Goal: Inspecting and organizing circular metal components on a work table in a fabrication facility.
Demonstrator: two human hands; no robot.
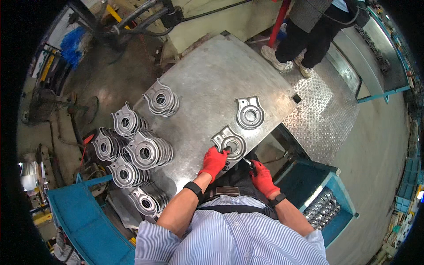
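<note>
Near the front edge of the metal table (pixel 207 84) sits a stamped steel bracket (pixel 226 134) with a round, ringed opening. My left hand (pixel 213 163), in a red glove with black fingertips, is closed on the bracket's near left side. My gloved right hand (pixel 263 180) is closed around a slim black tool (pixel 248 162) with a thin, pale tip. That tip points at the bracket's near right rim; whether it touches, I cannot tell. Just beyond lies a second bracket (pixel 250 106) of the same shape, apart from both hands.
Several bracket stacks (pixel 146 150) crowd the table's left side, one stack (pixel 160 98) farther back. A blue bin (pixel 324 198) with metal parts stands at my right, a blue cart (pixel 88 221) at lower left. Another person (pixel 304 39) stands on the tread plate (pixel 318 110) at far right.
</note>
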